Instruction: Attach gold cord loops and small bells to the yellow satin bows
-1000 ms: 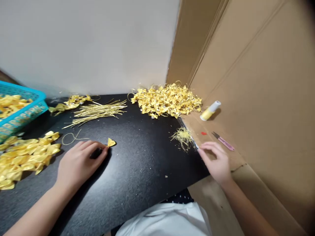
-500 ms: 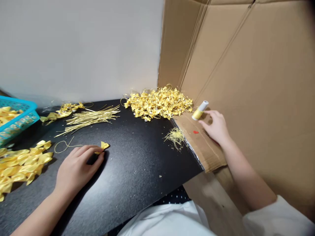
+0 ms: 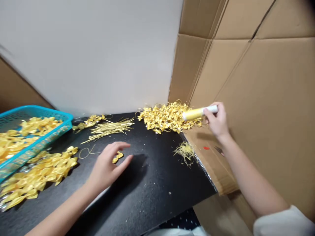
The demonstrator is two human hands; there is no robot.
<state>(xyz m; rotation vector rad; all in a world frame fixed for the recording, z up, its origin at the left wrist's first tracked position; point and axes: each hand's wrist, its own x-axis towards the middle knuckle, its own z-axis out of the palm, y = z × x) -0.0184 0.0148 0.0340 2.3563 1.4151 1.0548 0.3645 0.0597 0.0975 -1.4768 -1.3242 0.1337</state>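
Note:
My right hand grips the white end of a yellow thread spool, a slim white tube with a yellow part, held level and slightly blurred. It hangs above the cardboard at the right, in front of a heap of yellow bows. My left hand hovers over the black table with thumb and fingers spread, holding nothing. Just behind its fingers a single yellow ribbon bow lies on the table, partly hidden. A thin loop of cord runs out to its left.
A blue basket of yellow bows stands at the left, with more loose bows before it. Gold cords lie at the back. Thread scraps sit by the cardboard. Cardboard walls rise at the right.
My right hand has lifted the spool off the cardboard and tipped it from upright to level. My left hand has let go of the bow and opened. The view has shifted.

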